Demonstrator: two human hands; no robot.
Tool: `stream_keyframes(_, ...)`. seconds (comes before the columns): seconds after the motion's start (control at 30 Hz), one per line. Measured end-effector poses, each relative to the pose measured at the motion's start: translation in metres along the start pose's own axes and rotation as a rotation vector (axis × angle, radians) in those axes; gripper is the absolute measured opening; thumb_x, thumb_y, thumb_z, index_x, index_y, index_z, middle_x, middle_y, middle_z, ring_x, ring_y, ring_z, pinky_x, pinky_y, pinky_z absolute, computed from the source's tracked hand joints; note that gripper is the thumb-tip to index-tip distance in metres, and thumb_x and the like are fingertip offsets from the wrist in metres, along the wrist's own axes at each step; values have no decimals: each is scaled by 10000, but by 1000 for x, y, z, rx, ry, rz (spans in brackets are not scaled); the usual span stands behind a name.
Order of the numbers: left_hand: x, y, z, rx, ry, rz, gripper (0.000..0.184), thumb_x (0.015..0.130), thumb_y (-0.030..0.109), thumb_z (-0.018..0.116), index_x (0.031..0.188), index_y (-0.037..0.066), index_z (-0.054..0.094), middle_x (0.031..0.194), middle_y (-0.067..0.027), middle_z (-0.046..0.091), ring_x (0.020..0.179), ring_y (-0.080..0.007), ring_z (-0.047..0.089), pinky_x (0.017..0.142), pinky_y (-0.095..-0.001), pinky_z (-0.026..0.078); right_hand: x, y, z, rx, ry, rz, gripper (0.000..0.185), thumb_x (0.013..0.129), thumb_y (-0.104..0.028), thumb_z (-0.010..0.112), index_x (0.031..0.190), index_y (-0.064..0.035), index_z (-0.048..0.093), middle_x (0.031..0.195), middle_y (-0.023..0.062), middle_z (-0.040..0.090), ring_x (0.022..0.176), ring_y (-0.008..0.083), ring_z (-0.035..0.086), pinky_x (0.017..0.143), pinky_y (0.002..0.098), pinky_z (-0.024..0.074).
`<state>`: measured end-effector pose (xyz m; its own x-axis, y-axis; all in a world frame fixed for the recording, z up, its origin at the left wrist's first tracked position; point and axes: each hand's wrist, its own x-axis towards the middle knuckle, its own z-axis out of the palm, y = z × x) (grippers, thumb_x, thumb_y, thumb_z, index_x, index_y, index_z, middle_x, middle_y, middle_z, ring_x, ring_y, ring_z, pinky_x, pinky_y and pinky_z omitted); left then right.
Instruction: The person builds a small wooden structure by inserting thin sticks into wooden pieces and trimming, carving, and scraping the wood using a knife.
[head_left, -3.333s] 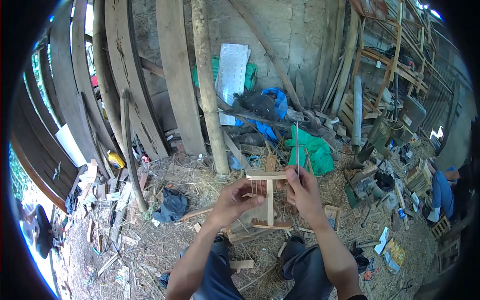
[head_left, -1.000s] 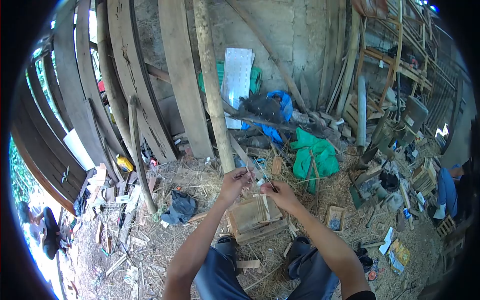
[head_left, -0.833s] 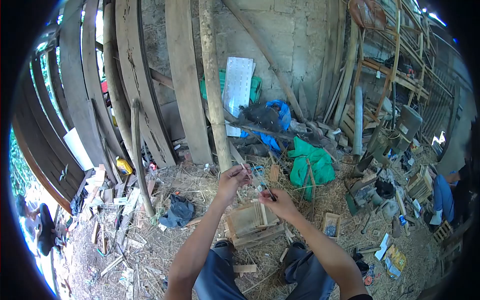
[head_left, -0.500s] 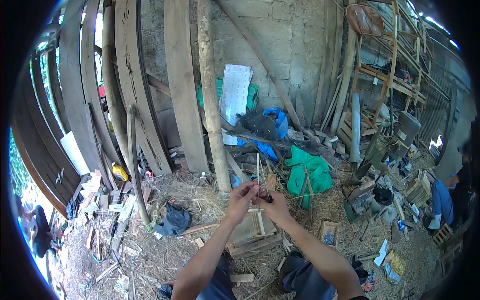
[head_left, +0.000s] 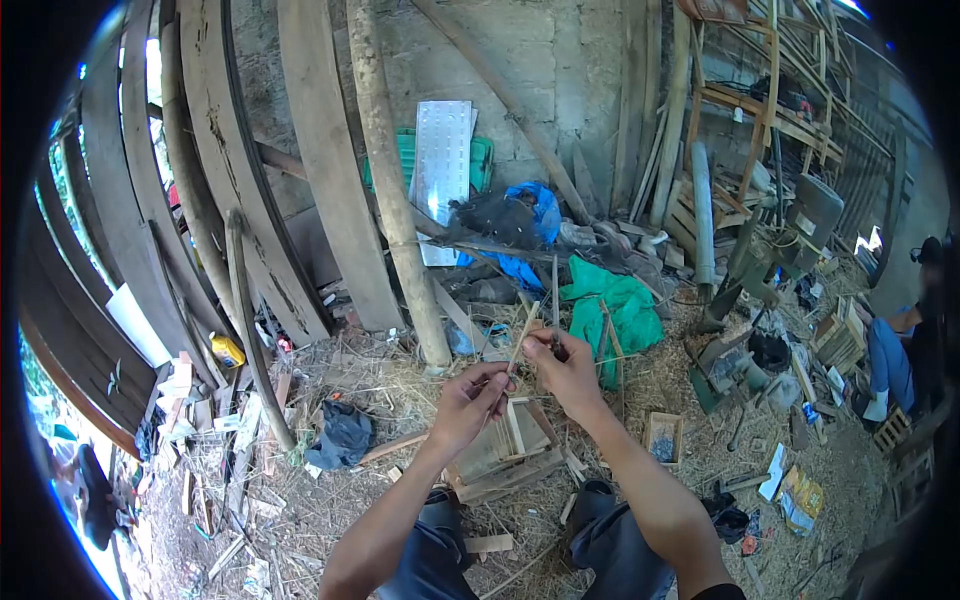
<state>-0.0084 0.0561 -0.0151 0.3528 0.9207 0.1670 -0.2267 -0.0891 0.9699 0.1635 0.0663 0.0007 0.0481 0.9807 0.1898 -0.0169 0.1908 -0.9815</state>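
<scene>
My left hand [head_left: 468,405] is closed around a thin pale wooden stick [head_left: 524,338], which slants up and to the right. Beside it, slightly higher, my right hand [head_left: 568,370] grips what looks like a knife [head_left: 555,285], its narrow grey blade pointing up; the handle is mostly hidden in the fingers. The stick's upper part passes close to the right hand's fingertips; whether they touch I cannot tell. Below both hands stands a low wooden block or stool [head_left: 505,462] with a pale wood strip [head_left: 515,428] lying on it.
Straw and wood scraps cover the ground. A small wooden box [head_left: 679,440] holds small dark bits on the right. A green plastic bag [head_left: 625,320] lies ahead, with a black bag [head_left: 345,440] to the left. Leaning planks [head_left: 325,150] line the wall. Another person [head_left: 890,360] sits far right.
My hands have moved apart. The stick has gone from upright to slanted. My right hand has lifted with the blade and shifted right, while the view has turned slightly downward.
</scene>
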Motion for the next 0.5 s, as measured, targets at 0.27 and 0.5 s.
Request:
stream_keyframes(0.27, -11, -3, 7, -48, -17, -66, 237, 946, 152, 546, 1126, 3, 583, 822, -19, 579, 627, -62, 466, 548, -205, 373, -7, -7, -21, -305, 38, -346, 156, 861, -156, 625, 950, -30, 646, 688, 50, 628, 585, 155, 575, 567, 319, 452)
stream_keyframes(0.5, -17, -1, 13, -250, -34, -100, 241, 947, 134, 536, 1145, 9, 591, 821, -16, 572, 622, -53, 407, 539, -186, 325, -21, 0, -9, -1004, -137, -307, 241, 682, -216, 712, 911, -156, 665, 708, 139, 655, 692, 338, 651, 656, 437, 524)
